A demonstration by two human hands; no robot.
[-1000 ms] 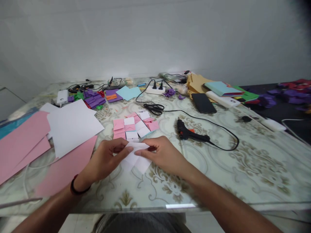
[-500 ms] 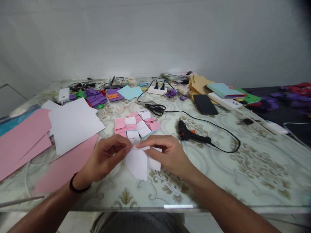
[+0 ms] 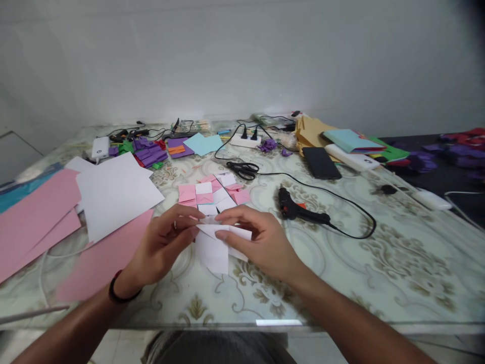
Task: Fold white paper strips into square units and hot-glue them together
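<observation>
Low in the frame's centre, the fingers of your left hand (image 3: 161, 245) and right hand (image 3: 263, 240) pinch a folded white paper (image 3: 212, 255), one each side, probably to steady its fold; right of centre, a glue gun (image 3: 303, 212) lies on the floral worktop (image 3: 382, 283), below the grey wall (image 3: 242, 60) up top

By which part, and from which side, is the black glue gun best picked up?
Probably by the handle of the glue gun, coming from the near right: it lies on its side, nozzle pointing away, handle extending rightward, cord trailing from the handle's end.
</observation>
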